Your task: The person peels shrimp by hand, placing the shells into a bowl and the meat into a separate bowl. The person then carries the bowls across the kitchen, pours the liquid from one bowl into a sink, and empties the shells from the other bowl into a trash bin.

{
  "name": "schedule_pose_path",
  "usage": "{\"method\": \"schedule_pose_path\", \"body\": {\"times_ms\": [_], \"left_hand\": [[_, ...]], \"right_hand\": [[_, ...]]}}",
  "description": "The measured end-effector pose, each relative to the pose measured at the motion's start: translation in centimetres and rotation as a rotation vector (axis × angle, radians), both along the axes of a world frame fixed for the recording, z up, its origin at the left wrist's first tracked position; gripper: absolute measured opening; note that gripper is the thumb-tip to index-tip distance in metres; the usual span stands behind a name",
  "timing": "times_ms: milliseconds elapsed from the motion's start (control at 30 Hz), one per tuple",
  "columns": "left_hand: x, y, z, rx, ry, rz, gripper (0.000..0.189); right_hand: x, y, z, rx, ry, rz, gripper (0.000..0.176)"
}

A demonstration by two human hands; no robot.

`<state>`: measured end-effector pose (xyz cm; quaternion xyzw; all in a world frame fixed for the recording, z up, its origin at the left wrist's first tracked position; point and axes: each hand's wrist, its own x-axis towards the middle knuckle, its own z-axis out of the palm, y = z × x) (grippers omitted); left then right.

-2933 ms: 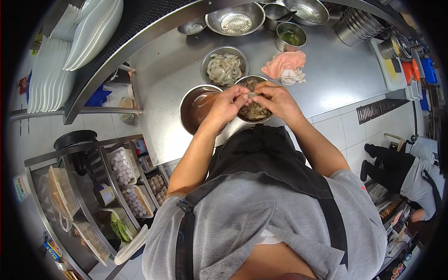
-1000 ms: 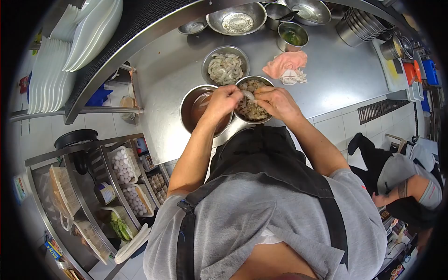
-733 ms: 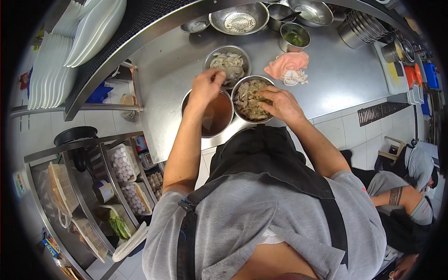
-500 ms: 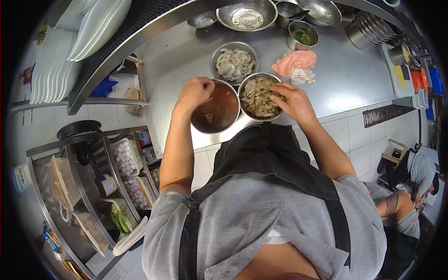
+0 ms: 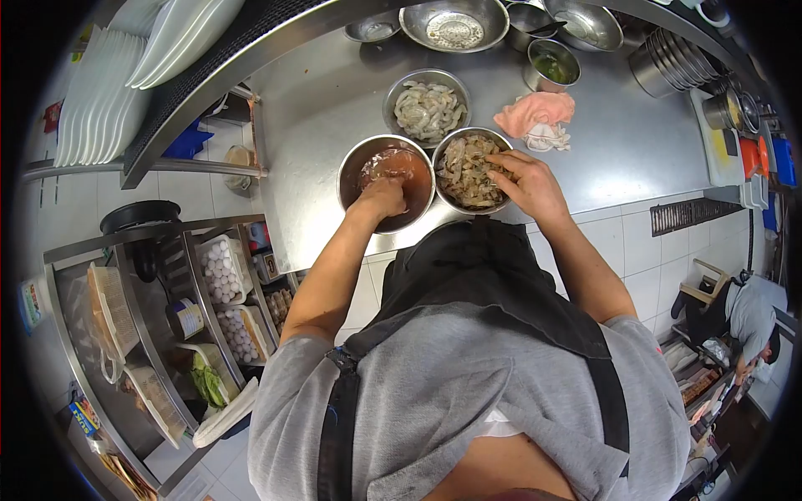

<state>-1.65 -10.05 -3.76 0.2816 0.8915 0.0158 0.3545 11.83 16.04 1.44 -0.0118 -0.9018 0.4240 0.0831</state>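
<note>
Three steel bowls stand close together on the steel counter (image 5: 317, 117). My left hand (image 5: 382, 199) dips into the left bowl (image 5: 349, 167), which holds reddish-brown liquid; its fingers curl down and are hidden. My right hand (image 5: 528, 179) reaches over the right bowl (image 5: 491, 203), fingers spread on the heap of greyish unpeeled shrimp (image 5: 464, 167). Just behind them, a third bowl (image 5: 393, 90) holds pale peeled shrimp (image 5: 428, 108).
A pink cloth (image 5: 543, 113) lies right of the bowls. More steel bowls (image 5: 454, 23), a small pot (image 5: 551, 67) and stacked containers (image 5: 672, 63) line the back. White plates (image 5: 109, 92) are stacked at left; shelves with food tubs (image 5: 217, 288) stand below. Another person (image 5: 748, 313) crouches at right.
Both hands held one shrimp over the right bowl. My left hand then moved to the peeled-shrimp bowl and back down into the liquid bowl; my right hand settled onto the shrimp heap.
</note>
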Motion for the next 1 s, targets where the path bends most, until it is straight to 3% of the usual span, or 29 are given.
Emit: {"method": "schedule_pose_path", "body": {"times_ms": [200,333,433,533,700,800,867,900,967,1000], "left_hand": [[-0.4,0.6,1.0,-0.048,-0.243,-0.074,0.058],[-0.8,-0.3,0.0,0.047,-0.23,-0.009,0.047],[-0.9,0.2,1.5,0.024,-0.229,-0.079,0.049],[-0.8,-0.1,0.0,0.185,-0.205,-0.09,0.046],[-0.9,0.6,0.3,0.177,-0.276,-0.107,0.046],[-1.7,-0.1,1.4,0.163,-0.243,-0.038,0.04],[-2.2,-1.0,2.4,0.463,-0.292,0.021,0.028],[-2.2,-1.1,3.1,0.463,-0.292,0.019,0.028],[-2.1,-1.3,4.5,0.594,-0.539,0.302,0.018],[-2.2,-1.6,4.1,0.593,-0.538,0.301,0.018]], "right_hand": [[0.0,-0.4,0.1,-0.026,-0.033,0.009,0.027],[-0.1,-0.4,0.4,-0.038,-0.035,0.005,0.027],[0.0,-0.2,0.1,-0.043,-0.037,0.003,0.027],[-0.1,-0.3,0.1,-0.039,-0.014,0.011,0.026],[-0.1,-0.4,0.4,-0.036,-0.008,0.01,0.025],[-0.1,-0.2,0.1,-0.043,-0.027,0.006,0.025],[-0.1,-0.3,0.3,-0.043,-0.023,0.013,0.025],[-0.1,-0.3,0.4,-0.043,-0.022,0.011,0.025],[-0.4,-0.8,0.6,-0.078,-0.116,0.019,0.025],[-0.5,-1.1,0.6,-0.078,-0.115,0.018,0.025]]}}
